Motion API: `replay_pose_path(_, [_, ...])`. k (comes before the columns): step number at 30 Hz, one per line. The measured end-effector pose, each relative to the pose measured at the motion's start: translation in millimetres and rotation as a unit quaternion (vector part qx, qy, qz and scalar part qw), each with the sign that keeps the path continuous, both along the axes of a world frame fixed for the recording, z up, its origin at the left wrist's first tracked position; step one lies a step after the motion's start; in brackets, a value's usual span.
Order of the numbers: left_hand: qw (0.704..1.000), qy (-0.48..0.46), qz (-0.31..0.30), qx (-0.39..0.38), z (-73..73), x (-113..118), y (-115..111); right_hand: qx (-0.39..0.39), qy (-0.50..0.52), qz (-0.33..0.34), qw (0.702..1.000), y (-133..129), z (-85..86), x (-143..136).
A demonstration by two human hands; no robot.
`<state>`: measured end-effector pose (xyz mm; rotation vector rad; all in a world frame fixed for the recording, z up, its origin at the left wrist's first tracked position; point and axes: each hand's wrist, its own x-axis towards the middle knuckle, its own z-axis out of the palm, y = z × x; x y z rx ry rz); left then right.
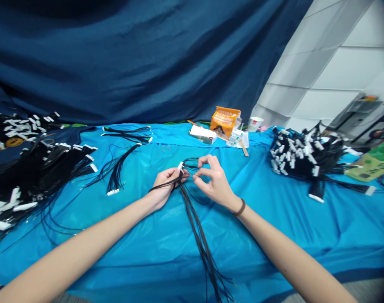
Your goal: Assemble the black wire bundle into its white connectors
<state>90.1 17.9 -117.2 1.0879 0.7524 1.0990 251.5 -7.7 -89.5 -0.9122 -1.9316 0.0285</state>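
Left hand (165, 187) grasps thin black wire bundle (195, 223), white plastic connector (180, 165); right hand (215, 181) at 3 o'clock, grip unclear.

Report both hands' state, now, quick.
Left hand: closed, holding a black wire bundle by its white connector.
Right hand: partly curled beside that bundle; whether it grips a wire cannot be told.

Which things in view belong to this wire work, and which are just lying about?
Likely in the work: wire bundle in the left hand, its white connector, left wire pile, right wire pile.

Apparently just lying about: orange packet, paper cup, white-topped box.
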Motion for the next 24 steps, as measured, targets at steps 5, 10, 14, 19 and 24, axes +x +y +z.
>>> replay_pose_path(5, [1.0, 0.014, 0.002, 0.017, -3.8, 0, 2, 0.007, -0.003, -0.004, 1.0, -1, 0.5, 0])
replay_pose_path(10, [0.999, 0.035, -0.002, 0.026, -5.0, -2, 3, 0.021, -0.003, -0.01, 1.0, 1, -2.4, 0])
replay_pose_path(14, [0.997, 0.06, -0.01, 0.037, -3.2, -2, 2, 0.026, -0.013, -0.008, 1.0, 4, -7.4, 1])
replay_pose_path(19, [0.994, 0.098, -0.019, 0.052, -1.0, 0, 0, -0.01, -0.019, 0.041, 0.999, 4, -10.3, 0])
replay_pose_path(24, [0.994, 0.096, -0.019, 0.054, -1.2, 0, -1, -0.041, -0.026, 0.074, 0.996, 3, -12.1, 0])
